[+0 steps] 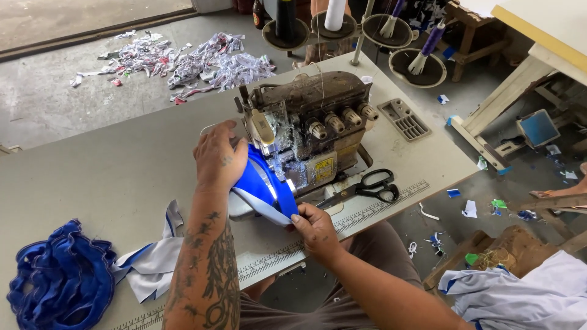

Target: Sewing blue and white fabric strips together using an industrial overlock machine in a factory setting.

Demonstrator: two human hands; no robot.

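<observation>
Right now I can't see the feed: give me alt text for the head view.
A person's left hand presses a blue and white fabric piece against a worn overlock sewing machine, while the right hand pinches its near end. Black scissors lie right of the machine on the grey table, and a heap of blue trim sits at the near left.

black scissors (373,185), blue fabric heap (58,278), thread cones (335,13), floor scraps (189,61)
</observation>
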